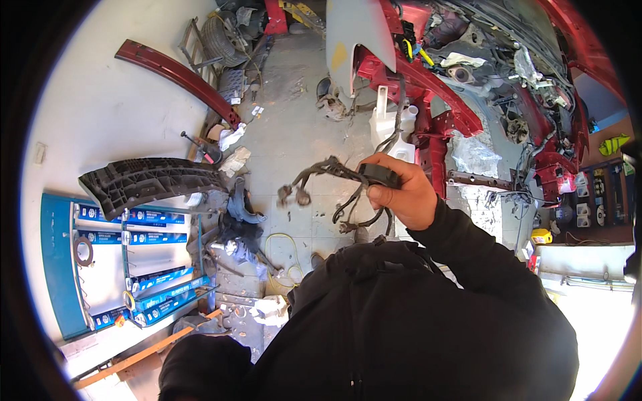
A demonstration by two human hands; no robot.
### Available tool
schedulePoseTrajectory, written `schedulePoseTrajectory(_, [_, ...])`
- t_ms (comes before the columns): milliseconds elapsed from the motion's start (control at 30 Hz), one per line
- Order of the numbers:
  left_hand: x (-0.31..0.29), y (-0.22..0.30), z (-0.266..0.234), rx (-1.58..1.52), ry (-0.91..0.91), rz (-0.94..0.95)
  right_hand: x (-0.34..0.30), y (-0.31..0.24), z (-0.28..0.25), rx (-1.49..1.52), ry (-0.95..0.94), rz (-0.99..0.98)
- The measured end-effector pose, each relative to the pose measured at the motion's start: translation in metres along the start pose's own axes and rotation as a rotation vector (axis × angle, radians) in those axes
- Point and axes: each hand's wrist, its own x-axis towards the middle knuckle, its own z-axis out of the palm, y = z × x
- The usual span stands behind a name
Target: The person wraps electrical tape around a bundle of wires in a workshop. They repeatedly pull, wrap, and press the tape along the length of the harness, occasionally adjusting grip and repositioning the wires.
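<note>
My right hand [409, 192] is closed around a dark wiring harness [329, 166] and a thick black round piece [379, 175], which looks like a roll of tape. From my fingers, branches of the harness reach left and hang down, with small connectors [303, 198] at the ends. One strand runs up past a white plastic reservoir [384, 120] toward the red car front. My left hand is out of view; only a black left sleeve [204, 367] shows at the lower left.
The stripped red car front [441, 120] stands ahead and right. On the left, a dark red bumper bar [177, 77] and a black plastic panel [154, 184] lean near the wall, with a rack of blue boxes [157, 237] below. A yellow cord [291, 250] lies on the floor.
</note>
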Motion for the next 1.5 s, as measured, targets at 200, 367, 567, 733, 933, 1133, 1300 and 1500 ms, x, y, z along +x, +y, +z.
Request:
schedulePoseTrajectory(200, [0.007,0.002,0.014,0.068,-0.158,-0.371,0.004,0.008,-0.008,0.151,-0.003,0.036])
schedulePoseTrajectory(367, [-0.005,0.002,-0.001,-0.134,-0.153,-0.182,0.005,0.01,-0.01,0.21,0.004,0.048])
schedulePoseTrajectory(567, [-0.083,0.007,-0.012,0.079,-0.609,-1.265,0.004,0.019,-0.008,0.333,0.045,0.036])
schedulePoseTrajectory(733, [-0.211,0.016,0.03,-0.535,-0.045,-2.35,0.001,0.018,0.0,0.296,-0.055,-0.005])
schedulePoseTrajectory(933, [-0.258,0.008,0.029,-0.82,0.713,-2.376,-0.009,0.003,0.016,-0.555,-0.348,-0.22])
schedulePoseTrajectory(1133, [-0.255,0.011,0.029,-0.555,0.471,-2.384,-0.012,0.013,0.035,-0.801,-0.541,-0.315])
schedulePoseTrajectory(1300, [-0.25,0.017,0.005,-0.445,0.581,-2.349,-0.023,0.007,0.025,-0.741,-0.225,-0.391])
schedulePoseTrajectory(1500, [-0.247,0.027,-0.013,-0.539,0.695,-2.32,-0.003,0.018,0.018,-0.557,0.024,-0.167])
